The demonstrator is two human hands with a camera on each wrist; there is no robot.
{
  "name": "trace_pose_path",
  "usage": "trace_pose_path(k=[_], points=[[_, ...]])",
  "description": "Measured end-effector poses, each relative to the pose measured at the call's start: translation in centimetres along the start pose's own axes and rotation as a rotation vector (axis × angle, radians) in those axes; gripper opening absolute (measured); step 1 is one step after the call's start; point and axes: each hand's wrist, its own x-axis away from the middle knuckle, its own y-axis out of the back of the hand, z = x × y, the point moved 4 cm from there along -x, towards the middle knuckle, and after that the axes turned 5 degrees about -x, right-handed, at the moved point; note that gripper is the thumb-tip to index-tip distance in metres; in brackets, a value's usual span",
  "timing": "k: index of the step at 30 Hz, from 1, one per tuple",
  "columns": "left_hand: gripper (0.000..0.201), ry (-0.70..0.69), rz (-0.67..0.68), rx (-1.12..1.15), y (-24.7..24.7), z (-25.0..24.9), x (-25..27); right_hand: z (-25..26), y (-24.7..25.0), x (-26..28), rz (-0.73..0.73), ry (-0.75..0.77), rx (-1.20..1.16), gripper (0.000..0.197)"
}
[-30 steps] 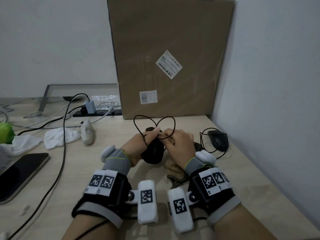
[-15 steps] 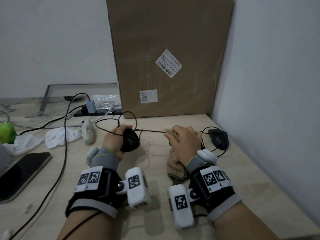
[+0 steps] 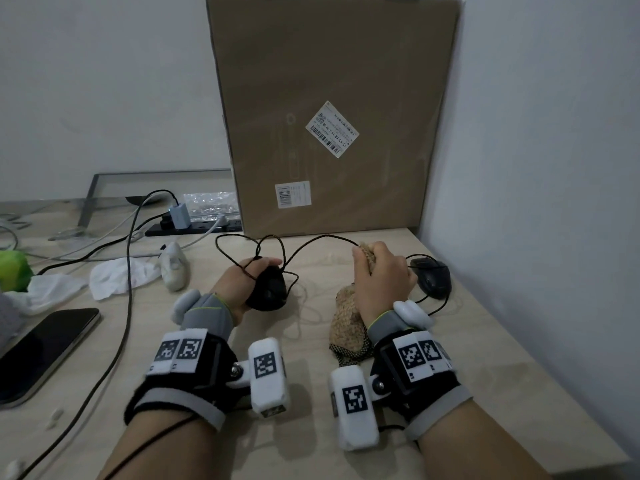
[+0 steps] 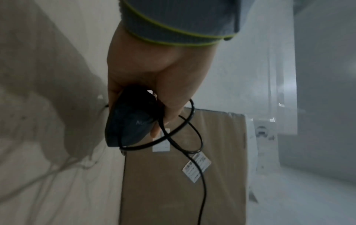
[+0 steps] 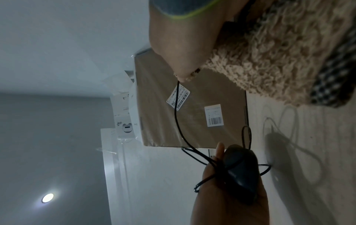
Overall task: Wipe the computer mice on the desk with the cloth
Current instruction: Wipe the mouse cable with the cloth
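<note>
My left hand [image 3: 247,277] grips a black wired mouse [image 3: 268,289] just above the desk, with loops of its black cable [image 3: 273,247] hanging over the fingers; the left wrist view shows the same mouse [image 4: 129,121] in the curled fingers. My right hand [image 3: 379,275] holds a shaggy beige cloth [image 3: 348,322] and pinches the mouse's cable through it. The cloth [image 5: 269,57] droops to the desk under that wrist. A second black mouse [image 3: 431,277] lies on the desk to the right of my right hand, near the wall.
A tall cardboard box [image 3: 329,116] stands against the wall behind the hands. A white mouse-like object [image 3: 175,268], a white rag [image 3: 119,277], a power strip [image 3: 194,226], cables and a phone [image 3: 41,344] lie on the left. The wall [image 3: 536,202] closes the right side.
The hands have parted: my left hand carried the black mouse to the left, and my right hand moved right with the cloth, drawing along the cable.
</note>
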Motion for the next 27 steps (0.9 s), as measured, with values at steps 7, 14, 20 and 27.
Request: trace_pose_path(k=[7,14,20,27], points=[[0.041,-0.049,0.026,-0.327,-1.3,0.1,-1.4,0.0,0.0,0.1,0.016,0.005,-0.021,0.029],[0.055,-0.015,0.05,-0.574,-1.7,0.7,-3.1,-0.2,-0.3,0.1,0.035,-0.01,-0.011,0.029],[0.065,0.045,0.017,-0.771,-1.1,0.8,-3.7,-0.3,-0.5,0.0,0.063,0.015,-0.002,0.026],[0.074,0.075,-0.078,-0.598,2.2,0.1,-2.6,-0.5,-0.9,-0.1,0.089,0.042,0.021,0.025]])
